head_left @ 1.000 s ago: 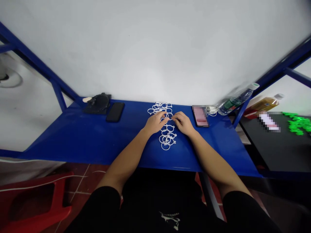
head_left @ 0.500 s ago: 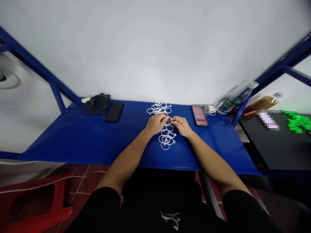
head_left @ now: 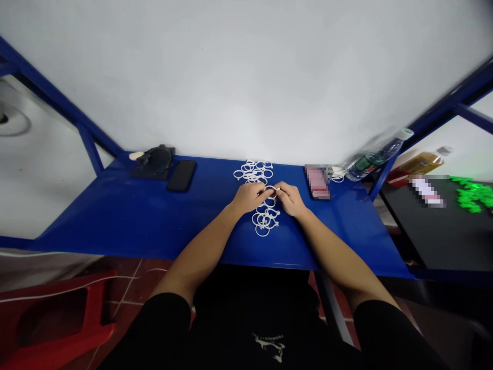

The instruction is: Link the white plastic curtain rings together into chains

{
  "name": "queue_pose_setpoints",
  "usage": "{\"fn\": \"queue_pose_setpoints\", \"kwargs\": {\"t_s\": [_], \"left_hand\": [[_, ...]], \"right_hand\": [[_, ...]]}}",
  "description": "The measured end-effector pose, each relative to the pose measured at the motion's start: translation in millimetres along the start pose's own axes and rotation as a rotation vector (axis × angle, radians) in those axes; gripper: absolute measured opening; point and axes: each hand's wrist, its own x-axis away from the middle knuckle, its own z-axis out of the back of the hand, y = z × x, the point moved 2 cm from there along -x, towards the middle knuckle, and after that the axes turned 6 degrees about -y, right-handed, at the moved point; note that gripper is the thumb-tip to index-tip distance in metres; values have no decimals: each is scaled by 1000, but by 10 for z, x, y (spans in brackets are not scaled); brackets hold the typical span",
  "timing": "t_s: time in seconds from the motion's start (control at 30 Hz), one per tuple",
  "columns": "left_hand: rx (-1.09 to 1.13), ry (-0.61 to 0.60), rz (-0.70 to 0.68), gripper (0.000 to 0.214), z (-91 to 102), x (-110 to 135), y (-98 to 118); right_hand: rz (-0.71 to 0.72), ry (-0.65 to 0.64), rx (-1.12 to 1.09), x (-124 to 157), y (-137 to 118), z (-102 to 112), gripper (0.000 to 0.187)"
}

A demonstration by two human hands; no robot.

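A white plastic ring (head_left: 270, 188) is pinched between my two hands above the blue tabletop. My left hand (head_left: 249, 198) grips its left side, thumb stretched along toward the right. At the ring's right edge, where a small tab shows, my right hand (head_left: 289, 198) has its fingers closed. Several more white rings (head_left: 265, 219) lie overlapping on the near side of my hands. Another cluster of white rings (head_left: 252, 169) lies beyond them, close to the wall. Some rings under my fingers are partly hidden.
Left on the blue table (head_left: 134, 221) are a black phone (head_left: 182, 176) and a dark pouch-like item (head_left: 154, 162). To the right lie a second phone (head_left: 318, 182), a white cable (head_left: 338, 173) and a tilted clear bottle (head_left: 375, 160). A red stool (head_left: 96, 313) stands below left.
The held ring has tilted flatter and shifted slightly right between my hands. My left thumb now reaches farther across it. The loose rings lie as before.
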Motion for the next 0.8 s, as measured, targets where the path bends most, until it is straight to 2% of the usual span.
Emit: {"fn": "queue_pose_setpoints", "kwargs": {"t_s": [0.2, 0.43, 0.53, 0.67, 0.73, 0.8], "left_hand": [[-54, -2, -45, 51, -11, 9, -1], [-80, -85, -60, 49, -33, 10, -4], [-27, -90, -56, 45, 31, -4, -55], [6, -2, 34, 32, 150, -34, -199], [-22, -13, 96, 22, 170, -38, -280], [-58, -83, 127, 12, 152, -27, -342]], "right_hand": [[-63, 1, -56, -10, 23, -16, 23], [-120, 6, -121, -20, 44, -36, 21], [-76, 28, -21, -29, 29, -25, 23], [-6, 70, 176, -44, 58, 26, 27], [-1, 41, 263, -49, 105, 38, 29], [15, -40, 312, -51, 145, 23, 30]]}}
